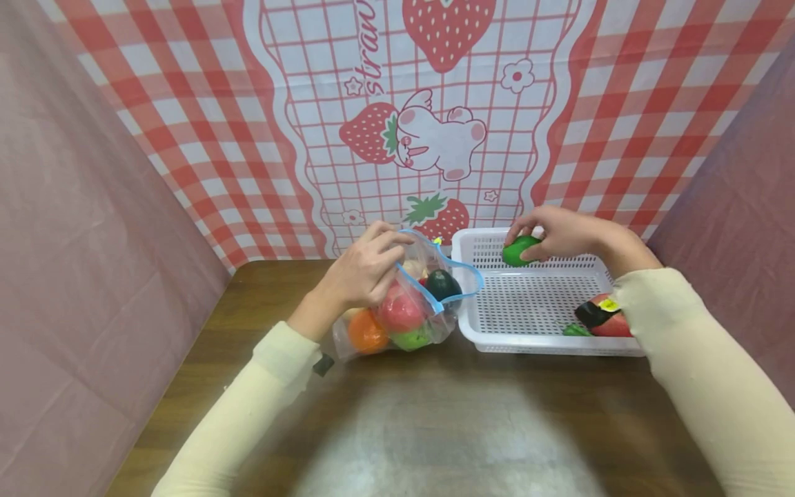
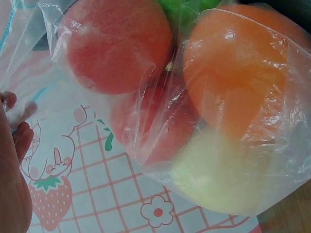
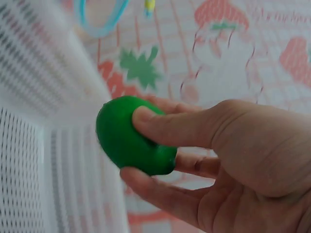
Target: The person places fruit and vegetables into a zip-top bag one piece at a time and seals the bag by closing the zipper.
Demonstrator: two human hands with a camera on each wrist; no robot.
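My left hand (image 1: 363, 269) grips the blue-edged rim of a clear zip bag (image 1: 444, 330), which stands open on the table. Through its plastic I see an orange (image 1: 368, 334), round red fruit (image 1: 401, 310), a green fruit (image 1: 411, 339) and a dark green, avocado-like piece (image 1: 442, 284). A pale yellow-green round piece (image 2: 218, 174) shows low in the left wrist view. Between thumb and fingers, my right hand (image 1: 566, 231) holds a green lime (image 3: 125, 133) above the back of a white plastic basket (image 1: 546, 345).
Inside the basket's right front lie a red piece (image 1: 615, 327), a black piece with yellow (image 1: 593, 314) and a small green piece (image 1: 576, 330). A small dark object (image 1: 324, 364) sits by the left cuff. A strawberry-print cloth (image 1: 435, 200) rises behind the table.
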